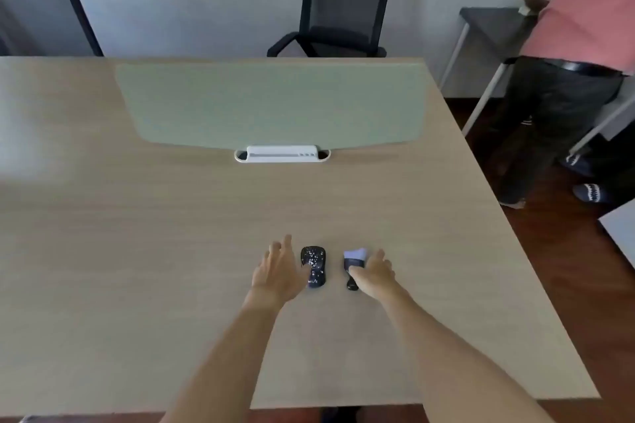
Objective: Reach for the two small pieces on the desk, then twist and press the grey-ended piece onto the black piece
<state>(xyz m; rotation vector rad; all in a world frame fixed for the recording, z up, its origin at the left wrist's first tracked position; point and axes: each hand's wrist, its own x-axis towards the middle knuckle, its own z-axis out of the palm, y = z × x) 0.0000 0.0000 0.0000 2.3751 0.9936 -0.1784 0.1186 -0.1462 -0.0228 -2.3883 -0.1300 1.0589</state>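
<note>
Hands over two small dark socks lying side by side on the counter point(171, 251), closer to its near edge than to the divider, right of centre. Left hand point(278, 271) has fingers spread and straight, holds nothing, thumb at or just touching the speckled sock point(313, 266). Right hand point(372, 273) loosely curled beside the dark sock with a pale cuff point(354, 263); thumb lies across it, cannot tell if it pinches yet. Both socks look light, soft, floppy, not fragile; they will likely droop when lifted. Best hold is probably a pinch at the cuff or mid-body. Plenty of bare wood left, ahead and near. Right counter edge fairly close, so sliding that way risks a drop. Green divider point(271, 106) stands well apart at the back.
</note>
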